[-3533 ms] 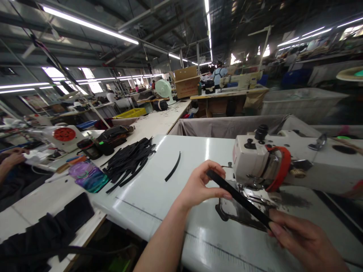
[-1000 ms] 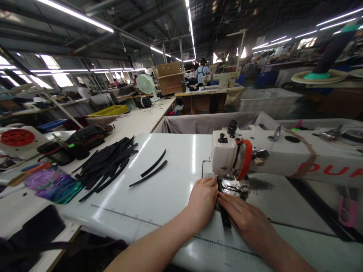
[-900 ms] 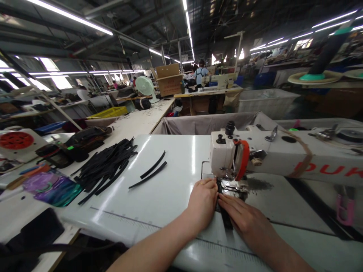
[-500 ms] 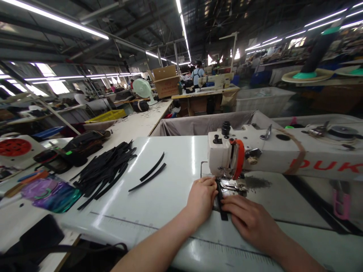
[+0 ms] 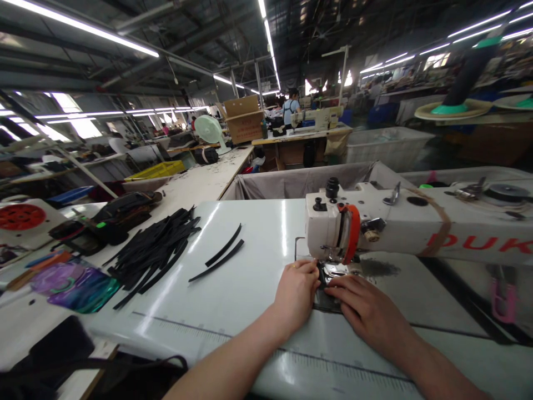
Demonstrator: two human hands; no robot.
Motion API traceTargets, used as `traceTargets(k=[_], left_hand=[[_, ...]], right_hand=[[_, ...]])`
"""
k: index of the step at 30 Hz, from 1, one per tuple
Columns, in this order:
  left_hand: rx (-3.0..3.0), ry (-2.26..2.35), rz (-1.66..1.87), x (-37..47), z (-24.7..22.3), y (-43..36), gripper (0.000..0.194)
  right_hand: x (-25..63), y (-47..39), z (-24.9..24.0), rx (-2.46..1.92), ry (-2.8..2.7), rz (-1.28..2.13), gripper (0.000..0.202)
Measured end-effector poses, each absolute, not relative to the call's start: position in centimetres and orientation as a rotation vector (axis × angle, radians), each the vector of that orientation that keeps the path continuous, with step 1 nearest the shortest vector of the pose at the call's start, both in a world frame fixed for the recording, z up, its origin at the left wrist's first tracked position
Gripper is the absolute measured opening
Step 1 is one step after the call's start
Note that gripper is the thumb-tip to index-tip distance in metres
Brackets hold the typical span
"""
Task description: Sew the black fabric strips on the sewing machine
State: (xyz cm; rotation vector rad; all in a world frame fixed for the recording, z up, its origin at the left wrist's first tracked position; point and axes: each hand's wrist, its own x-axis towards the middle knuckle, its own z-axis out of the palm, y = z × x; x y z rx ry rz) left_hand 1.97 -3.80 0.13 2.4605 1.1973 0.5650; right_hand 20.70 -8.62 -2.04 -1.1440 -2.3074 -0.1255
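A white sewing machine [image 5: 383,219] with an orange guard stands at the right. Under its needle area a short black fabric strip [image 5: 322,274] lies by the presser foot [image 5: 333,270], mostly covered by my fingers. My left hand [image 5: 296,290], fingers curled together, presses on the strip's left side. From the right, my right hand [image 5: 366,308] keeps its fingertips together at the strip's near end, its thumb tucked below. Two loose black strips [image 5: 222,253] lie on the pale table to the left, beside a large pile of black strips [image 5: 156,253].
Pink-handled snips [image 5: 503,300] and long black strips [image 5: 462,297] lie under the machine arm. A purple-green pouch [image 5: 75,284] sits at the left. Beyond the table are a cloth-lined bin [image 5: 300,183], a fan [image 5: 210,131], a cardboard box [image 5: 244,119] and a person [image 5: 290,110].
The black strip has moved forward under the presser foot, so its near tail no longer sticks out toward me. My right hand has shifted slightly forward; my left hand has barely moved.
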Motion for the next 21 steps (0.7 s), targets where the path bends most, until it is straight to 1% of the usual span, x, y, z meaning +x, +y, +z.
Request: traceTargets(k=[5, 11, 21], left_hand=[[2.484, 1.207, 0.571, 2.02, -0.02, -3.9, 0.017], [2.51, 1.226, 0.558, 2.14, -0.23, -3.96, 0.021], [2.518, 1.295, 0.58, 2.66, -0.54, -4.55, 0.02]], right_hand=[[20.38, -8.04, -2.45, -1.221, -2.329, -0.248, 0.036], [20.0, -7.77, -2.95, -1.323, -2.357, -0.348, 0.045], [20.15, -8.04, -2.93, -1.295, -2.346, -0.286, 0.041]])
